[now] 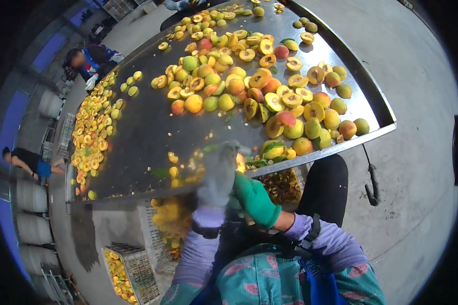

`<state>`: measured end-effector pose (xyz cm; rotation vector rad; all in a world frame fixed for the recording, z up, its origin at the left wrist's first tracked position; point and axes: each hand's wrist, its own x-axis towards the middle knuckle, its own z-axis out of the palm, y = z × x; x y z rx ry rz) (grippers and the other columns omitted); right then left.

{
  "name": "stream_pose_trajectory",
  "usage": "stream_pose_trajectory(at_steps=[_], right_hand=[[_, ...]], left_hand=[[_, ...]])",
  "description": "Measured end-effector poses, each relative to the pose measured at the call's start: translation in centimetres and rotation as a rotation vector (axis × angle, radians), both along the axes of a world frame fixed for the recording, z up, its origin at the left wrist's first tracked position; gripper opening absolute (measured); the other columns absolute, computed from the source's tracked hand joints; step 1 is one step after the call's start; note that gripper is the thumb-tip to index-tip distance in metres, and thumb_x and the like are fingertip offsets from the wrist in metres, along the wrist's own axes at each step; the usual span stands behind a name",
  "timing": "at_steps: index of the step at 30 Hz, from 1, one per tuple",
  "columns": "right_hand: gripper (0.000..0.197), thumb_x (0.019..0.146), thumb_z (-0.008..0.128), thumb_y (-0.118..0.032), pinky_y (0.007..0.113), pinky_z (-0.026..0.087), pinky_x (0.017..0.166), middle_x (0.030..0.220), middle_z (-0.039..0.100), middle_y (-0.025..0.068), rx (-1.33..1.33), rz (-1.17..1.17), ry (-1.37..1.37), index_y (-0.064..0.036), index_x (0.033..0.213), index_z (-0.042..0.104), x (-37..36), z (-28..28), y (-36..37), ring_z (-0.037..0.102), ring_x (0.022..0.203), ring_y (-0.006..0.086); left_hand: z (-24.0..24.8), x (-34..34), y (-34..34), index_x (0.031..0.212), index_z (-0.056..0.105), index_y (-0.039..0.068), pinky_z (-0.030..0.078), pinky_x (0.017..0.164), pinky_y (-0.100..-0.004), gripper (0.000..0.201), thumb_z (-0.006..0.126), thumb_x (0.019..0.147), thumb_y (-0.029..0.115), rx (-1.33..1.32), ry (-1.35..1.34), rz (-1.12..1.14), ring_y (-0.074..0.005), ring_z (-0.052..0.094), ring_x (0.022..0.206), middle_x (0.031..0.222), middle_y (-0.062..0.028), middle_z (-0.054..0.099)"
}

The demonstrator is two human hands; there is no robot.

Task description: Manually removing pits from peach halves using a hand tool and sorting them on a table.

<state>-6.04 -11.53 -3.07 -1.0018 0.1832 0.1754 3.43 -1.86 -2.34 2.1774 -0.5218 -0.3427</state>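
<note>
A piece of orange fruit [240, 162] shows between the worker's two gloved hands, right at the near edge of the metal table. The left hand [218, 170], in a grey glove, is blurred, and I can't tell whether it grips anything. The right hand [257, 201], in a green glove, is curled in close beside it; what its fingers have hold of is hidden from me.

The table [142, 127] is a broad dark sheet with a raised rim, shiny toward the right, spotted with juice and scraps. Just beyond the hands sits a big heap of whole and halved fruit [226, 102], yellow, green and red-blushed; another spread of halves [89, 129] runs along the left side. Below the near edge is a container of dark cuttings [280, 187], and farther left a crate [137, 269] with yellow pieces stands on the grey concrete floor [412, 168], near a damp patch.

A co-worker in white gloves [94, 58] leans at the far-left edge; behind, someone in blue shorts [30, 161] is near pale tubs [33, 196].
</note>
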Motion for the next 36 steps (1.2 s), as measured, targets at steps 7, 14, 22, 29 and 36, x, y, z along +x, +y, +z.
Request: stream_pose_trajectory(at_steps=[7, 14, 22, 29, 36], right_hand=[[0.044, 0.091, 0.037, -0.052, 0.028, 0.035, 0.043, 0.055, 0.041, 0.0001, 0.473, 0.168, 0.229, -0.0131, 0.072, 0.048, 0.0, 0.6, 0.5, 0.038, 0.042, 0.015], [0.044, 0.092, 0.035, -0.051, 0.026, 0.029, 0.041, 0.051, 0.036, -0.0035, 1.072, 0.369, 0.191, -0.0133, 0.074, 0.05, -0.1, 1.5, 0.1, 0.033, 0.04, 0.0105], [0.043, 0.091, 0.034, -0.053, 0.025, 0.023, 0.041, 0.049, 0.033, -0.0063, 1.149, 0.65, 0.174, -0.0138, 0.08, 0.049, -1.5, 1.3, 0.8, 0.028, 0.038, 0.008], [0.041, 0.091, 0.041, -0.046, 0.024, 0.039, 0.035, 0.053, 0.052, 0.002, 0.65, 0.401, 0.527, -0.0093, 0.08, 0.054, -4.9, -11.6, -2.6, 0.048, 0.039, 0.0155], [0.033, 0.093, 0.044, -0.036, 0.023, 0.037, 0.044, 0.061, 0.05, -0.0004, -0.021, -0.169, 0.086, -0.008, 0.08, 0.054, -4.1, -7.2, -5.6, 0.045, 0.049, 0.0091]], left_hand=[[-4.2, 1.2, 2.0, 0.122, 0.043, -0.005, 0.03, 0.103, -0.0303, 0.045, 0.045, 0.089, 0.026, -0.927, 0.302, -0.226, -0.021, 0.043, 0.117, 0.12, -0.0118, 0.048], [-3.3, 0.9, 1.2, 0.127, 0.039, -0.001, 0.045, 0.084, -0.0298, 0.039, 0.039, 0.091, 0.015, 0.235, -0.146, -0.054, -0.0179, 0.053, 0.099, 0.12, -0.0044, 0.05], [-6.9, -1.5, 12.6, 0.1, 0.058, 0.003, 0.05, 0.062, -0.0321, 0.026, 0.049, 0.086, 0.023, -0.248, -0.139, 0.64, -0.0244, 0.06, 0.078, 0.091, -0.0079, 0.061], [2.0, 0.3, 7.4, 0.106, 0.057, 0.001, 0.045, 0.084, -0.0383, 0.035, 0.063, 0.078, 0.021, 0.18, -0.538, 0.314, -0.029, 0.055, 0.098, 0.101, -0.0154, 0.059], [-2.0, 5.6, -13.8, 0.11, 0.056, 0.011, 0.04, 0.091, -0.0388, 0.039, 0.06, 0.073, 0.021, 0.282, -0.655, -0.512, -0.0322, 0.051, 0.104, 0.112, -0.0185, 0.054]])
